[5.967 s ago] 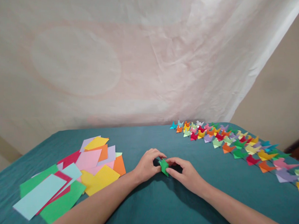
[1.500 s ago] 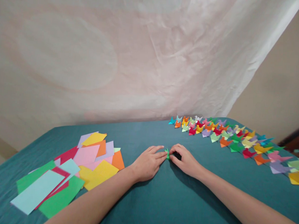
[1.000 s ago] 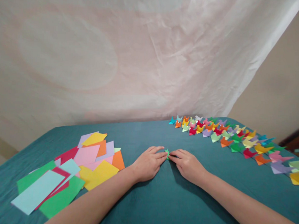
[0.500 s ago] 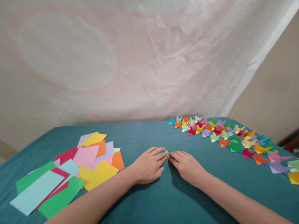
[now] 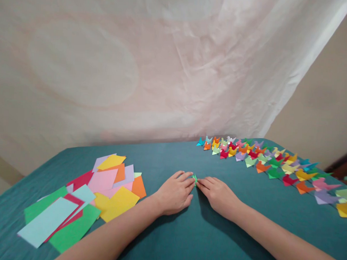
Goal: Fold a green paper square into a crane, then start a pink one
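A small folded piece of green paper (image 5: 194,180) sits low over the cloth between my two hands, partly covered by the fingers. My left hand (image 5: 175,193) lies palm down, its fingertips against the left side of the green paper and its thumb a little apart from the other fingers. From the other side, my right hand (image 5: 218,192) pinches the paper's right edge between thumb and fingers. The exact fold is too small to make out.
Loose coloured paper sheets (image 5: 120,202) lie overlapping at the left, close to my left forearm. Rows of small folded paper birds (image 5: 275,172) stand at the right on the green tablecloth (image 5: 161,156). A pale cloth sheet (image 5: 164,68) hangs behind.
The whole view has shifted slightly, so everything sits a little further right. Both hands stay at the green paper, with hardly any movement of the fingers.
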`<state>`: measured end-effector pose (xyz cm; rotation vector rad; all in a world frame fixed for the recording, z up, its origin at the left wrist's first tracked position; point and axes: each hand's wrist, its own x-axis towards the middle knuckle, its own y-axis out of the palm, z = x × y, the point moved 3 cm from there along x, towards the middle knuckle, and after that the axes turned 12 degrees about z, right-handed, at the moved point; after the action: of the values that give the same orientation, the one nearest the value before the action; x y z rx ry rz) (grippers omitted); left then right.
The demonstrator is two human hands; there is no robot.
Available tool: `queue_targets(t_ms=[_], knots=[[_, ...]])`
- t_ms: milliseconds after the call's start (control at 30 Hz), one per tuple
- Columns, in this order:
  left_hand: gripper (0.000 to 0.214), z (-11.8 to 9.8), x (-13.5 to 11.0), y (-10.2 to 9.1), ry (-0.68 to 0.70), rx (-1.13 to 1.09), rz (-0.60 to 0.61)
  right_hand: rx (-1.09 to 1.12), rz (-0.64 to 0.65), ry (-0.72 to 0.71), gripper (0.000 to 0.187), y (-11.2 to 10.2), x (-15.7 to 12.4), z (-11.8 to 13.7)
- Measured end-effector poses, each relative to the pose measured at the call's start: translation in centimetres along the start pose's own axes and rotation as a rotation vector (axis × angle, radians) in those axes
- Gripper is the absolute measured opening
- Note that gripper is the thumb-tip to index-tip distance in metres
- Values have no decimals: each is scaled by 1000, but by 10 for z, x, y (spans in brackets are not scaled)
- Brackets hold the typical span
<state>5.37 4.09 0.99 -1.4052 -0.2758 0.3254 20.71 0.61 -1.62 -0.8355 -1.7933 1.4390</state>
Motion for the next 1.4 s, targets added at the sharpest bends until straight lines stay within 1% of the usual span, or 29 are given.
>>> queue_targets(t_ms=[100,200,500,667,867,1200,1400], knots=[[36,0,0,1,-3,-4,0,45,-25,-20,31,1,-3,-4],[35,1,0,1,-5,-20,-6,46,-21,-33,32,1,-5,-3],[34,3,-3,0,-20,-37,-20,24,11,-20,26,-7,-1,0],[34,2,-4,0,-20,-25,-26,26,76,3,26,-11,1,0],[34,1,-6,1,-9,-12,-39,37,131,13,28,-11,3,-2],[30,-4,-3,-4,-17,-18,-30,30,176,31,24,-14,7,1],[27,-2,-2,-8,-49,-30,-28,35,207,41,23,-13,7,1]])
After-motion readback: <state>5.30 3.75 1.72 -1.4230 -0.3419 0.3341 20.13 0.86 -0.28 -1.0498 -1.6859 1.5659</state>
